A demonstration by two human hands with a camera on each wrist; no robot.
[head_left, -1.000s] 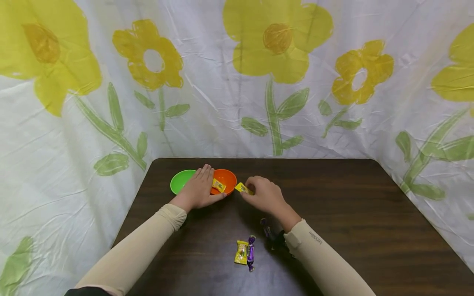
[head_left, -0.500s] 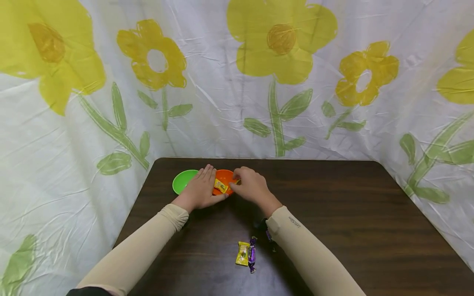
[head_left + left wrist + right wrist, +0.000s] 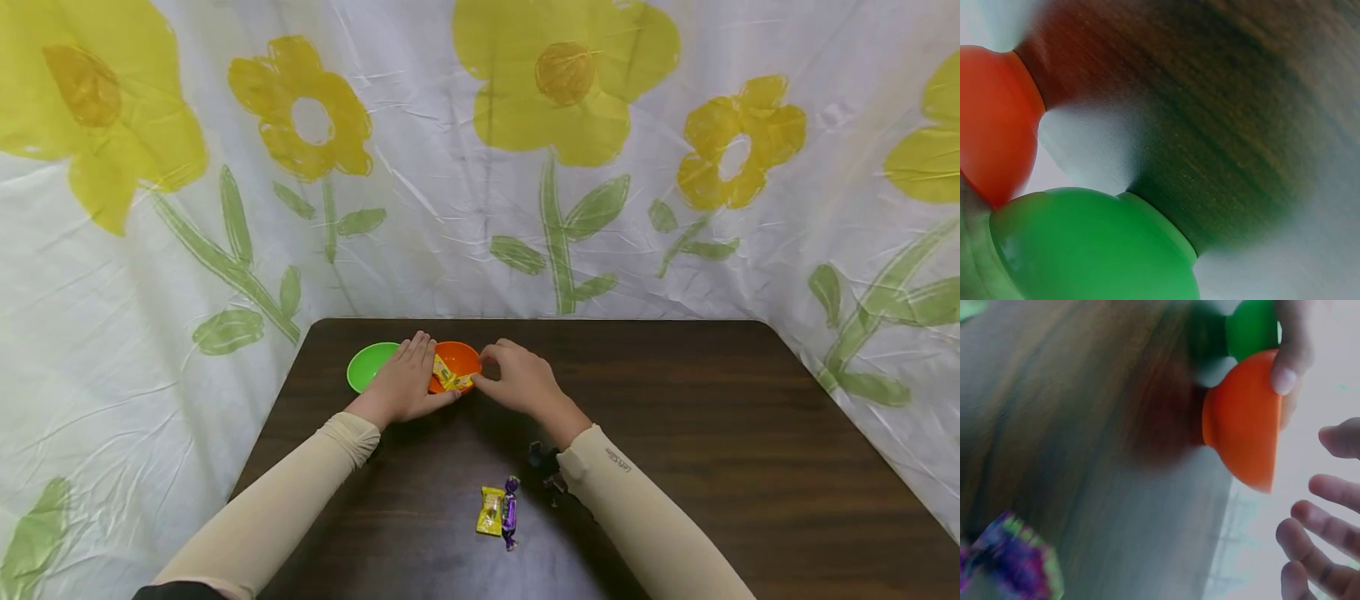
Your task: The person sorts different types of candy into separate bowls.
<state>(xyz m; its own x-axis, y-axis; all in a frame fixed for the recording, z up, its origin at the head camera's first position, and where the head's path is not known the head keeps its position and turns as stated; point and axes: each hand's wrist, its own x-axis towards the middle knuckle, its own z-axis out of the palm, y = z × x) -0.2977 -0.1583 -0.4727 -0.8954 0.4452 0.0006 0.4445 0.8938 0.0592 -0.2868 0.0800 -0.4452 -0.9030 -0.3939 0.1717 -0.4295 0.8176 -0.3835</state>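
Observation:
My left hand lies flat with straight fingers across the neighbouring rims of the green bowl and the orange bowl. In the right wrist view, its thumb rests at the rim of the orange bowl. Inside the orange bowl are two yellow-wrapped candies. Just right of that bowl is my right hand, its fingers loosely bent and nothing between them. The right wrist view shows its fingertips spread apart, beside the bowl's mouth. From the left wrist, the outer walls of both bowls show, green and orange.
Nearer on the dark wooden table, a yellow-wrapped candy lies beside a purple twist-wrapped candy. More dark purple wrappers are partly hidden by the right sleeve. A flower-print curtain hangs behind the far edge.
My right hand has moved left to the orange bowl, let a yellow-wrapped candy go into it, and drawn slightly back right. The left hand has stayed on the bowls.

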